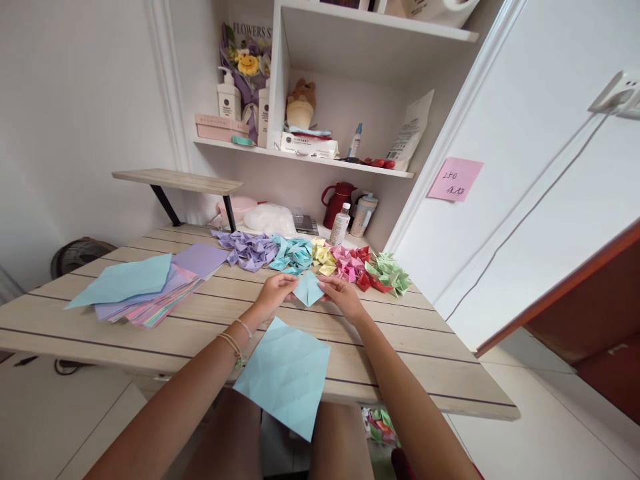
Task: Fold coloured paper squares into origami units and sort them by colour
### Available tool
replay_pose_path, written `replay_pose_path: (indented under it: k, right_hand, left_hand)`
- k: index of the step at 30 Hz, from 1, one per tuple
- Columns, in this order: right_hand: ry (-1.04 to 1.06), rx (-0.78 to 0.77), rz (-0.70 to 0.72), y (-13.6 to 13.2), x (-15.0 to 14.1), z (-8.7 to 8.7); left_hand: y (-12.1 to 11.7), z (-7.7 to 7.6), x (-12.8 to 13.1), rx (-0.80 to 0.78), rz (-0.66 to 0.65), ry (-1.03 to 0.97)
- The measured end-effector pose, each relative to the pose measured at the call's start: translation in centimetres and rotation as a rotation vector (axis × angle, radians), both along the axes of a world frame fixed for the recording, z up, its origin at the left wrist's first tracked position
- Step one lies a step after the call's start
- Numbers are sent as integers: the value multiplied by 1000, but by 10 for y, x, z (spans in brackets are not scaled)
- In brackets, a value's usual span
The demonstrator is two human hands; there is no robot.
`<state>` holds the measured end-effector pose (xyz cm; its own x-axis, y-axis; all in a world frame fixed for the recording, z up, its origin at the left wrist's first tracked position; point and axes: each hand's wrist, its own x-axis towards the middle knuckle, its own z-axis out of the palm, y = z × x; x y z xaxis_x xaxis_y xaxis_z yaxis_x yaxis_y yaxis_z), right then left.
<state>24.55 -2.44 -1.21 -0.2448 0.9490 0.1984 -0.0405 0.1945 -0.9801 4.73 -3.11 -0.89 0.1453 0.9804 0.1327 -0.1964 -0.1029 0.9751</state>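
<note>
Between my two hands is a small light blue folded paper (308,289), diamond-shaped with a crease down its middle. My left hand (278,293) pinches its left corner, and my right hand (343,296) pinches the right one. Closer to me, a larger light blue paper sheet (287,373) with crease lines lies at the table's front edge, its lower corner jutting out over my lap. Just beyond my hands are heaps of folded paper pieces: purple (250,251), blue (292,253), yellow (324,256), pink (347,263), red (375,279) and green (393,272).
On the left of the slatted table (200,343) lies a fanned stack of coloured paper (150,300) under a blue sheet (125,280). A small raised shelf (177,180) stands behind it. At the back are a bottle (340,225), a red jug (337,203) and a tumbler (364,215).
</note>
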Motion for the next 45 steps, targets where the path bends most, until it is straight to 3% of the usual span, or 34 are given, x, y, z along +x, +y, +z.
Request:
replay_pose_path:
  k: [3,9,14,23,35,45]
  right_hand:
    - [-2,33,-46,1,-1,-1]
    - [-118,144,33,-1,-2,-3]
    - [-419,331,-56,0,0,-5]
    - [-503,578,-157,-2,-4,-5]
    - [-587,450,-123,-12,-8,4]
    - [-583,433,-97,-13,-8,4]
  left_hand:
    - [2,-3,0,23,17,8]
    - [2,-3,0,99,-23,126]
    - [4,-5,-1,178,-31,250]
    - [2,-9,2,18,-124,111]
    - [6,-14,2,125,-84,182]
    - [5,-14,2,105,-82,170]
